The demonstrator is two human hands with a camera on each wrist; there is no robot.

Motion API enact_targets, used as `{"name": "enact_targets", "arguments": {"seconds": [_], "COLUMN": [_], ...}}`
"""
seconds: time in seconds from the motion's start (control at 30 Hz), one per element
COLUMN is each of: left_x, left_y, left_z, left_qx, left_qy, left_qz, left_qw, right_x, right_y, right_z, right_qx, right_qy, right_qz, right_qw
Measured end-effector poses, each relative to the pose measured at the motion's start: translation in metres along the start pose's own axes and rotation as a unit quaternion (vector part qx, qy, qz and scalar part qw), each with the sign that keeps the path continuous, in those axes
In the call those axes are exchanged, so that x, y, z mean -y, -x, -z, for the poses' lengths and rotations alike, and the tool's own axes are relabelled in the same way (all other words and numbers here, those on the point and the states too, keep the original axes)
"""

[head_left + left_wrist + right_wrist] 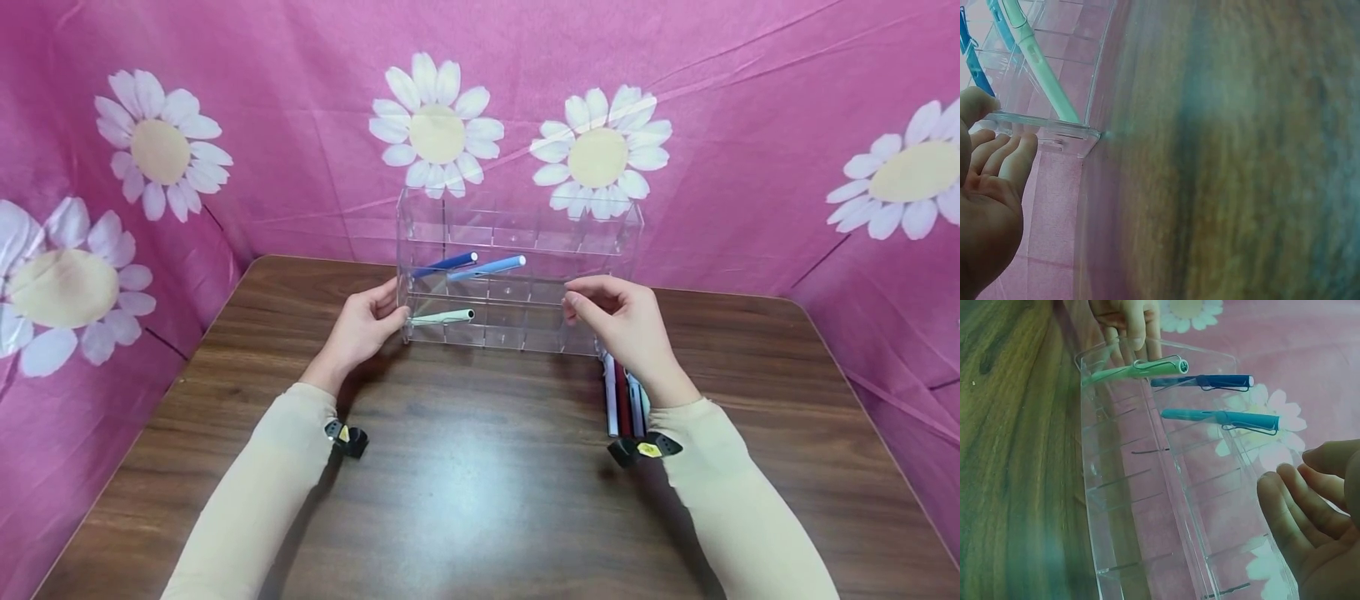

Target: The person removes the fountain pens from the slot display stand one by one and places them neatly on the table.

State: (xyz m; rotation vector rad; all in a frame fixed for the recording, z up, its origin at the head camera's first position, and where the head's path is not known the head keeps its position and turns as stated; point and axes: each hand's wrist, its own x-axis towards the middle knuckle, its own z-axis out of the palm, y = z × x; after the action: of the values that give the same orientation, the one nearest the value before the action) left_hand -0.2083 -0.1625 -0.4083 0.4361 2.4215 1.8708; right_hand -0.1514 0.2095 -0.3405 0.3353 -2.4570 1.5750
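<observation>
A clear acrylic pen rack [510, 335] with small compartments stands toward the back of the table. At its left end my left hand [363, 327] holds the side panel, thumb on the near side and fingers on the outer side. A mint green pen [444, 317] slants in the lower tier at the left. Above it lie a dark blue pen [446, 265] and a light blue pen [491, 267] in neighbouring compartments. My right hand [626, 325] hovers at the rack's right part, fingers loosely bent and holding nothing; the right wrist view shows these fingers [1297, 515] beside the rack.
Several pens [622, 400] in lilac, dark red and other colours lie on the wooden table [465, 492] below my right hand, partly hidden by the wrist. A pink cloth [300, 125] with white daisies hangs behind the table and along both sides.
</observation>
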Motion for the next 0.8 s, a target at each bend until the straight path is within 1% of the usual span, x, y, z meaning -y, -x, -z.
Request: {"name": "enact_targets", "arguments": {"seconds": [0.13,0.37,0.63,0.8], "left_x": [0.002,0.002,0.005,0.004], "left_y": [0.001,0.001,0.001,0.001], "left_z": [-0.001,0.001,-0.001,-0.001], "left_qx": [-0.005,-0.005,-0.004,-0.005], "left_qy": [0.002,0.003,-0.002,-0.005], "left_qz": [0.002,0.005,0.004,0.005], "left_qw": [1.0,1.0,1.0,1.0], "right_x": [0.002,0.001,0.006,0.011], "right_y": [-0.003,-0.01,-0.015,-0.019], "right_z": [-0.003,-0.009,-0.018,-0.024], "right_qx": [-0.006,-0.011,-0.014,-0.021], "right_qy": [-0.017,-0.013,-0.054,-0.096], "right_qz": [-0.002,0.003,0.0,0.0], "right_qw": [0.9998,0.9999,0.9984,0.9952]}}
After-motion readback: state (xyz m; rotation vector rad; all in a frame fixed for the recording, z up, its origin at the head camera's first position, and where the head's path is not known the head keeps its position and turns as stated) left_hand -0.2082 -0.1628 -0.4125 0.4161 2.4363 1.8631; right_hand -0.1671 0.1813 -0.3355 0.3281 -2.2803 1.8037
